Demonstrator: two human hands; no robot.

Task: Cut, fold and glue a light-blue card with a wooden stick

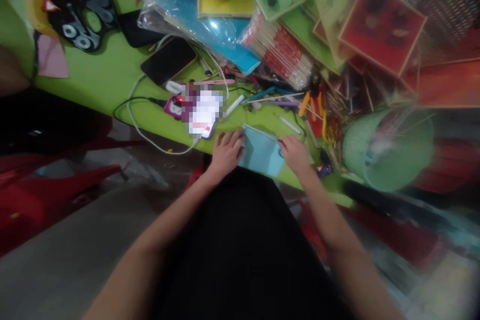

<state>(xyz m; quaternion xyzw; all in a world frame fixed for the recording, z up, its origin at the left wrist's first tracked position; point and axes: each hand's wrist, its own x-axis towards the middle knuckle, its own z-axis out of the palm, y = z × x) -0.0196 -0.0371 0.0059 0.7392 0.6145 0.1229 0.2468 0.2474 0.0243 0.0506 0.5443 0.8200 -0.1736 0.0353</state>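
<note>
A light blue sheet of paper (pixel 261 152) lies at the table's front edge, right before me. Along its far edge runs a thin stick (pixel 260 132). My left hand (pixel 228 149) rests on the sheet's left side, fingers laid out and slightly apart. At the far right corner, my right hand (pixel 295 152) has thumb and fingers pinched together on the stick's right end. A small dark loop shows beside those fingertips; what it belongs to is unclear.
A lit phone (pixel 204 112) and a dark phone (pixel 168 60) lie left among cables. Bundled sticks (pixel 277 50), pens and coloured panels crowd the far side of the green table (pixel 101 72). A green basket (pixel 388 150) stands right. Black paper shapes (pixel 80 15) lie far left.
</note>
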